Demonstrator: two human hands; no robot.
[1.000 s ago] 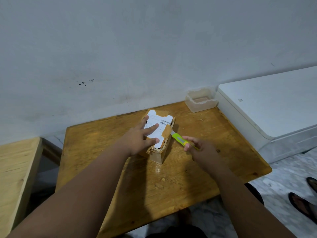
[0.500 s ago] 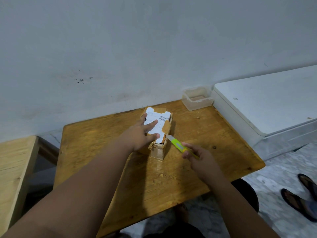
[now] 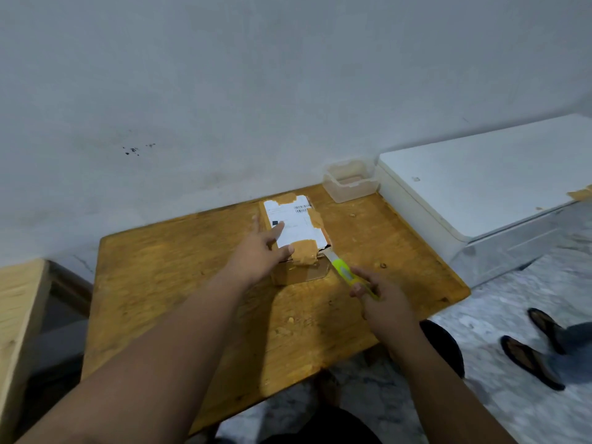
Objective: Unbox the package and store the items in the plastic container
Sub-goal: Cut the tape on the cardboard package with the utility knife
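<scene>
A small cardboard package point(image 3: 299, 230) with a white shipping label and brown tape stands on the wooden table point(image 3: 160, 267). My left hand point(image 3: 259, 251) lies flat on its top and near left corner, fingers spread, holding it down. My right hand point(image 3: 381, 302) grips a yellow-green box cutter point(image 3: 344, 270). The blade tip touches the package's near right corner, where a dark gap shows under the tape. A clear plastic container point(image 3: 350, 181) sits at the table's far right corner, against the wall.
A white appliance point(image 3: 480, 187) with a flat lid stands right of the table, close to the container. Another wooden surface point(image 3: 19, 309) is at the left. A pair of sandals point(image 3: 531, 350) lies on the floor at right. Crumbs dot the tabletop.
The package has turned so its short taped end faces me. The cutter blade has moved along the right edge to the near right corner. My left hand stayed on top.
</scene>
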